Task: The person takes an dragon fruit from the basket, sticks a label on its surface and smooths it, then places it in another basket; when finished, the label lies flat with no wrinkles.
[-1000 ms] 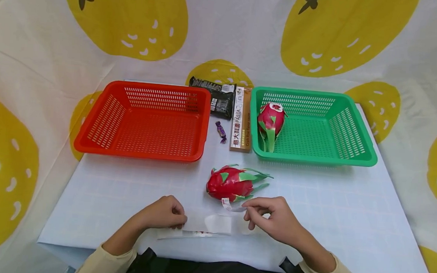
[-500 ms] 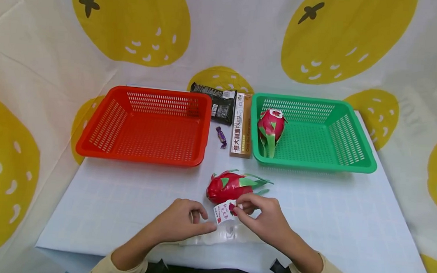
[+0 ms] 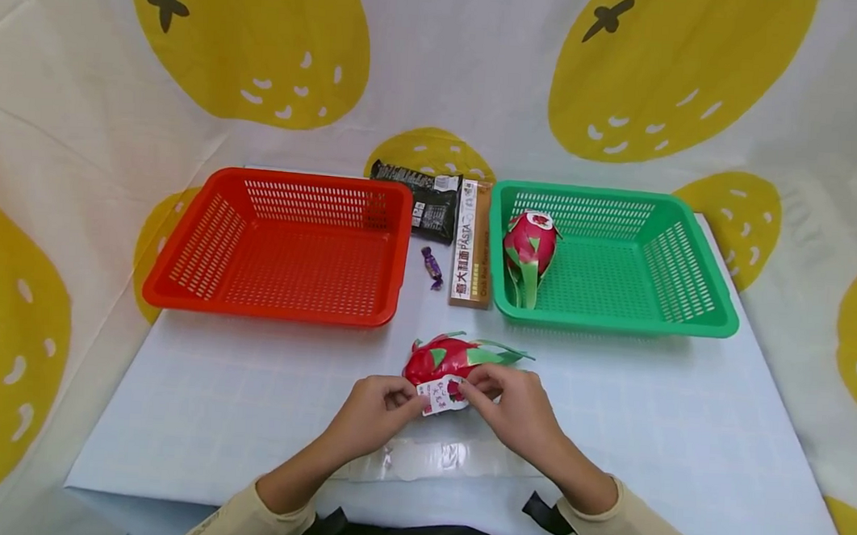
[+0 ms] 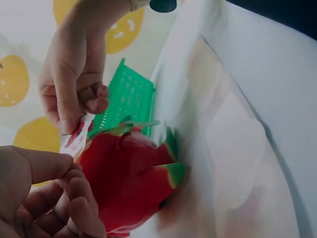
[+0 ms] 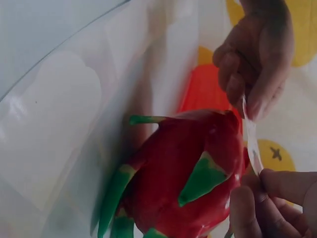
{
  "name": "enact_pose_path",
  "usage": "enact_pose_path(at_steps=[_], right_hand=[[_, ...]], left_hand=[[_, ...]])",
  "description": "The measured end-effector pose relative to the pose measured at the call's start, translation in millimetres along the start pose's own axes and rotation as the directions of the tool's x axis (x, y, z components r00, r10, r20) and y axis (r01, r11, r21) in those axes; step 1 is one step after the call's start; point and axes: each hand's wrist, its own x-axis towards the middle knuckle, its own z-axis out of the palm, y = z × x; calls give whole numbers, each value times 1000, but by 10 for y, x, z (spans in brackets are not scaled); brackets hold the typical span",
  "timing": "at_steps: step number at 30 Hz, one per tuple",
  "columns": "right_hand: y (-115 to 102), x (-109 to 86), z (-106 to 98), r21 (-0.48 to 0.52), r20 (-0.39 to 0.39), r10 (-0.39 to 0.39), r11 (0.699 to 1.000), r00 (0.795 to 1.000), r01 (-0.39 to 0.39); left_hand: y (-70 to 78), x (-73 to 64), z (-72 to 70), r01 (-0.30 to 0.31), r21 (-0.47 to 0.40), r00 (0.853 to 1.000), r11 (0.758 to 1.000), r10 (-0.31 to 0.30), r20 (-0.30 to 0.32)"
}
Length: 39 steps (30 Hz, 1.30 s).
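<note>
Between both hands a small white sticker point(image 3: 439, 395) with red lettering and a dragon fruit picture is stretched. My left hand point(image 3: 373, 416) pinches its left end between thumb and forefinger, and my right hand point(image 3: 519, 410) pinches the right end. Right behind the sticker lies a red dragon fruit point(image 3: 444, 357) with green scales, on its side on the table. In the left wrist view the sticker stands close to the upper side of the dragon fruit point(image 4: 129, 173); whether they touch I cannot tell. A clear backing strip point(image 3: 455, 460) lies flat in front of the hands.
At the back left stands a red basket point(image 3: 273, 312). A green basket point(image 3: 615, 322) at the back right holds another dragon fruit point(image 3: 531, 245) bearing a label. Between the baskets are a pasta box point(image 3: 472, 245), a black packet point(image 3: 432, 207) and a purple-wrapped candy point(image 3: 432, 268).
My right hand has brought the sticker up from the backing strip to the dragon fruit. My left hand has moved right and up and now pinches the sticker's other end.
</note>
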Motion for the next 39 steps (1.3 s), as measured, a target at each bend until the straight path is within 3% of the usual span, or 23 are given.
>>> enact_pose_path(at_steps=[6,15,19,23,25,27,31,36,39], right_hand=[[31,70,45,-91,-19,45,995,999,-47],[65,104,76,-75,-29,77,994,997,-79],[100,101,64,-53,-31,87,995,996,-89],[135,110,38,-26,-11,81,996,997,-81],[143,114,25,-13,5,69,998,998,-69],[147,120,23,-8,17,56,998,998,-55],[132,124,25,-20,25,47,999,999,-47],[137,121,33,-37,31,56,998,998,-54],[146,123,15,-20,51,65,998,997,-64]], left_hand=[[-9,9,33,40,47,997,998,-36,-66],[36,-28,58,95,243,987,965,-59,-152],[-13,-16,59,95,353,977,931,-19,-212],[-91,15,20,46,473,963,880,86,-254],[-110,32,-9,13,507,959,862,133,-250],[-98,45,-34,-8,504,961,863,146,-236],[-36,87,-27,-6,482,971,876,119,-205],[-11,141,23,7,495,978,869,99,-186],[-19,158,11,9,480,983,877,82,-167]])
